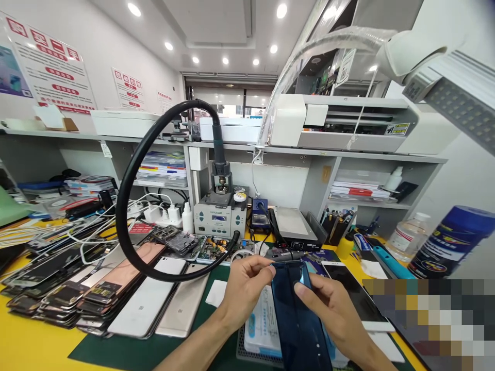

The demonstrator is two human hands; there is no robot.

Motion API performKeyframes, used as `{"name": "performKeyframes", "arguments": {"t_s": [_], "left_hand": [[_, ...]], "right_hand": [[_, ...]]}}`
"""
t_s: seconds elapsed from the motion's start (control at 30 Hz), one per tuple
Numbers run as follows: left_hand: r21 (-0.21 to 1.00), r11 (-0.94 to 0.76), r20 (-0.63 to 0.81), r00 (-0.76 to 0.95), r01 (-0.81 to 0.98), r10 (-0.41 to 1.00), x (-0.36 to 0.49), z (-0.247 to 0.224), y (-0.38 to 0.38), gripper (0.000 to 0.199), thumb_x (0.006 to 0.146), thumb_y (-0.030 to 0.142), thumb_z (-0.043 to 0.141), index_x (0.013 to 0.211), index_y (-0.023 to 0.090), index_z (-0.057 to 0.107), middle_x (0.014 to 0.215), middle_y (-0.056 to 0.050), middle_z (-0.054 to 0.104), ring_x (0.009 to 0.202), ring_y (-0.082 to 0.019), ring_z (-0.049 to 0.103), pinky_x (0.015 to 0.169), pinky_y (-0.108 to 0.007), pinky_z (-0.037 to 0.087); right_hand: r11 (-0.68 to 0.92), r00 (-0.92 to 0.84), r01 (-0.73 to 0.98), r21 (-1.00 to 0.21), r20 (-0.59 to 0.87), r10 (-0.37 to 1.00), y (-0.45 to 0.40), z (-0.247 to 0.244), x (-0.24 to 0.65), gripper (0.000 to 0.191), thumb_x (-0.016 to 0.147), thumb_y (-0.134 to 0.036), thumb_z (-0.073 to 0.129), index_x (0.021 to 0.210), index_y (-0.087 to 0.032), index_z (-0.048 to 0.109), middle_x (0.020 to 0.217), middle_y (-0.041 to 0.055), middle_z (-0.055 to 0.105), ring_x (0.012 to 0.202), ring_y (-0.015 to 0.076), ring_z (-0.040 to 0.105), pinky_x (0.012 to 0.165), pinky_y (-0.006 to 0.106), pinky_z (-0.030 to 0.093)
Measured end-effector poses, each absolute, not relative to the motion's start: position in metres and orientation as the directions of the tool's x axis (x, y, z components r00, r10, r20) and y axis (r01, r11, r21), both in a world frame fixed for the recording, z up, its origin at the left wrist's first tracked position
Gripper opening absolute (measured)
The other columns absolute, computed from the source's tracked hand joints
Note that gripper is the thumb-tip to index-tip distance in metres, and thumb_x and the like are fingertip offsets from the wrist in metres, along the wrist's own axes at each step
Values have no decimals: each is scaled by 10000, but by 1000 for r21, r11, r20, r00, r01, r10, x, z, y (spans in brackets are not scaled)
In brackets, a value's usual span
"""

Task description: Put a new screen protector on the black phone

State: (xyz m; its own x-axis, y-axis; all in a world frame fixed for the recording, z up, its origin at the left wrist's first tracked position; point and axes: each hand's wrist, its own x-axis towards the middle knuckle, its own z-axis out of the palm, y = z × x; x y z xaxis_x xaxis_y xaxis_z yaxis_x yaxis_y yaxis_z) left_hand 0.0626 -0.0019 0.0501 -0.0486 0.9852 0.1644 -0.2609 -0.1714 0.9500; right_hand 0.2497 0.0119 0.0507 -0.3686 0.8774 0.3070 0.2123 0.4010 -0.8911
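Note:
Both my hands hold a dark blue, glossy phone panel [296,317] over the green mat, tilted toward me. My left hand [245,283] pinches its top left corner between thumb and fingers. With the thumb on its face and the fingers behind its right edge, my right hand [336,309] grips the upper right side, where a lighter blue strip shows near the thumb. Beneath the panel lies a white and blue package [263,322]. I cannot tell whether the panel is a screen or a back cover.
Stacked phones and phone parts [150,293] lie on the left of the green mat [104,353]. A hot air station [220,219] with a looping black hose [124,206] stands behind. To the right are a white phone [358,291], a blue spray can [452,242] and a clear bottle [408,234].

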Motion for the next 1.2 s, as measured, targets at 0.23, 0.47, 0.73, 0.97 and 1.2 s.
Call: {"name": "performKeyframes", "arguments": {"t_s": [0.23,0.47,0.73,0.97,1.2], "left_hand": [[951,-173,155,-90,-255,984,66,53,-2,303,701,421,793,690,143,674,618,11,537,611,-106,412,611,-248,322],[952,-163,148,-77,-261,986,64,50,-1,291,701,411,770,709,130,697,633,-12,569,612,-121,451,607,-259,349],[948,-179,161,-91,-261,983,66,46,1,313,719,434,783,705,143,667,628,6,534,617,-119,435,613,-261,353],[944,-176,160,-80,-279,984,66,47,0,275,713,398,761,719,136,677,626,4,540,609,-117,438,608,-259,348],[947,-173,151,-102,-272,983,68,45,2,280,723,396,756,696,142,642,601,27,491,599,-104,385,598,-254,307]], "right_hand": [[391,-399,177,-903,298,868,12,48,249,453,916,-586,622,731,-175,677,664,18,563,694,215,546,657,304,510],[335,-457,132,-933,243,856,13,48,250,409,943,-562,599,829,-178,681,739,20,564,712,203,507,684,299,476],[326,-445,113,-939,245,861,15,43,249,397,935,-560,614,825,-183,671,685,5,489,760,228,508,769,339,484],[348,-424,128,-929,266,865,16,43,249,415,940,-537,623,748,-170,647,675,-3,489,649,164,424,576,257,393],[348,-441,133,-928,259,859,17,43,248,432,930,-579,608,826,-170,700,704,9,556,705,208,523,683,306,480]]}}
